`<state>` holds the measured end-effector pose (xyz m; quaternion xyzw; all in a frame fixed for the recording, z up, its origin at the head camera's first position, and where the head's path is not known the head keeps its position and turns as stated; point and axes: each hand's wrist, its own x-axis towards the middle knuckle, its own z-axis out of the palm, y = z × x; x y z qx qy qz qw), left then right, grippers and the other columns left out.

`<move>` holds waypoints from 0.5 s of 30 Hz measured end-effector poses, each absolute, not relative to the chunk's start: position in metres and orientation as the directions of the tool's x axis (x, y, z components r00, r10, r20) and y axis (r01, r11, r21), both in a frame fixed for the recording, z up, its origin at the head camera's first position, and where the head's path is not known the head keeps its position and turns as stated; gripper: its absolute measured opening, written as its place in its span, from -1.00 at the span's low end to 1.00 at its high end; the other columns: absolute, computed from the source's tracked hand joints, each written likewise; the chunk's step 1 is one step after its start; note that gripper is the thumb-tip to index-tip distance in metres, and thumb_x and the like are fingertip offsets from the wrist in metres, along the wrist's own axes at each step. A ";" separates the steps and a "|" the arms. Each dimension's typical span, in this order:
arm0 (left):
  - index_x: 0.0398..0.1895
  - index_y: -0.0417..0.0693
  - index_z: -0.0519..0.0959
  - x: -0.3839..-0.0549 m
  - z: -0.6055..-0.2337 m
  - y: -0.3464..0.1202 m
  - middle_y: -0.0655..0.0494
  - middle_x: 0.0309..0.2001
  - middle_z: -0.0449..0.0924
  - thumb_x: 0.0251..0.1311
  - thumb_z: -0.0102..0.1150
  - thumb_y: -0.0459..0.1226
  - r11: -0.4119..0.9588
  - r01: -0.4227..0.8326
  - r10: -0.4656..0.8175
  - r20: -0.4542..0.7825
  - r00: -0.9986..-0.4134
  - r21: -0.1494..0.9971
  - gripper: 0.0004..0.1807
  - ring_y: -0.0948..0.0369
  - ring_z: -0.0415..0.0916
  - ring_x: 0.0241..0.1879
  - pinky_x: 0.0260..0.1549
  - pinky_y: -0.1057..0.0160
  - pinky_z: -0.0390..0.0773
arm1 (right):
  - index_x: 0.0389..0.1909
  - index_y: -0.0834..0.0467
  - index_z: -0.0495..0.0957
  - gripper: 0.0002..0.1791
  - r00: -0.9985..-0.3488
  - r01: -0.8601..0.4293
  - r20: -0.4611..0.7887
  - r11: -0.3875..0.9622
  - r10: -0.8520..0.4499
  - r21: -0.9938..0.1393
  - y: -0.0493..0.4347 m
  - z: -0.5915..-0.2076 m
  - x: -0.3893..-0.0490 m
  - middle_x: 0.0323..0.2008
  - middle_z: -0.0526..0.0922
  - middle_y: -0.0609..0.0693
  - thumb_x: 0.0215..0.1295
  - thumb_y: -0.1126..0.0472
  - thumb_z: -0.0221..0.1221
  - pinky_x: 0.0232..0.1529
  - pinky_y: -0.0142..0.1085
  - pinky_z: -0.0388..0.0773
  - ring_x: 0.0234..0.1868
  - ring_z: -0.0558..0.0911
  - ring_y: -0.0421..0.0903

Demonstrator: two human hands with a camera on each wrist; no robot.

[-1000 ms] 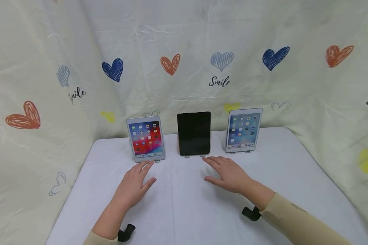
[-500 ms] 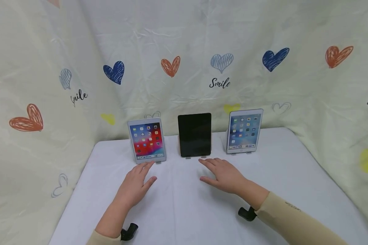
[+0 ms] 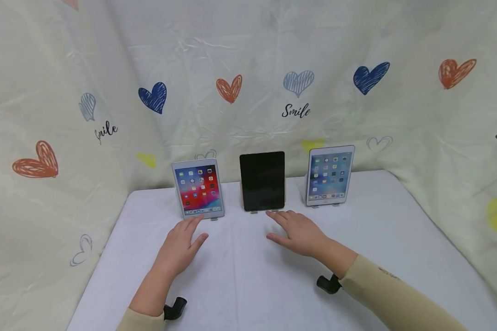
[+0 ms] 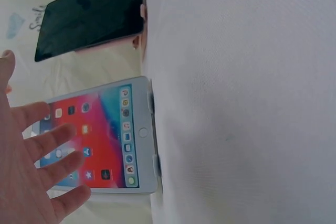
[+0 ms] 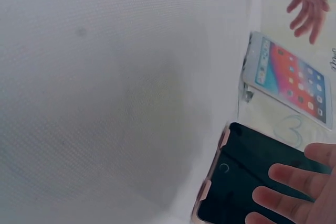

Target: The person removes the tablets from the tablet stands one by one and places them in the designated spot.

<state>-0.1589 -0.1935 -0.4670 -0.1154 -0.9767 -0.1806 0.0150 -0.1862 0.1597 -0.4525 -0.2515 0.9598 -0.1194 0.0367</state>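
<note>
Three tablets stand propped on small stands along the table's far side. On the left is a silver-framed tablet lit with a red and blue home screen. A black tablet with a dark screen occupies the middle, on a pinkish stand. To the right, another white tablet shows a blue home screen. My left hand, fingers extended and holding nothing, reaches toward the left tablet's lower edge. Before the middle tablet, my right hand hovers with fingers spread and nothing held.
The table wears a white cloth. Behind it hangs a pale curtain printed with hearts and the word Smile. A black bent fitting sits at the left wrist and another at the right wrist.
My right hand has drifted slightly left, toward the front of the middle tablet. My left hand has risen slightly in the view. The tablets stay put.
</note>
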 end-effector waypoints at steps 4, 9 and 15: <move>0.54 0.10 0.17 -0.159 -0.465 -0.195 -0.09 0.41 0.29 0.35 -0.10 0.27 0.906 0.220 0.210 0.069 -0.975 0.361 -0.20 -0.09 0.17 0.42 0.29 -0.25 0.24 | 0.50 -0.08 0.22 -0.17 -0.873 -0.471 -0.005 0.845 -0.488 -0.254 0.159 -0.453 -0.188 0.33 0.46 0.02 0.33 -0.42 -0.01 0.28 0.07 0.38 0.29 0.46 0.06; 0.54 0.09 0.18 -0.161 -0.463 -0.195 -0.09 0.41 0.29 0.35 -0.15 0.30 0.902 0.210 0.192 0.087 -0.978 0.378 -0.19 -0.09 0.17 0.42 0.29 -0.24 0.24 | 0.51 -0.09 0.22 -0.21 -0.879 -0.455 -0.006 0.845 -0.476 -0.282 0.155 -0.453 -0.189 0.34 0.45 0.03 0.35 -0.36 0.04 0.28 0.09 0.36 0.31 0.45 0.08; 0.55 0.11 0.15 -0.162 -0.464 -0.193 -0.08 0.42 0.28 0.33 -0.20 0.34 0.896 0.193 0.177 0.078 -0.981 0.400 -0.15 -0.08 0.15 0.43 0.30 -0.24 0.23 | 0.50 -0.06 0.22 -0.22 -0.881 -0.443 -0.010 0.834 -0.472 -0.330 0.148 -0.450 -0.188 0.36 0.43 0.03 0.36 -0.32 0.07 0.29 0.10 0.35 0.34 0.43 0.08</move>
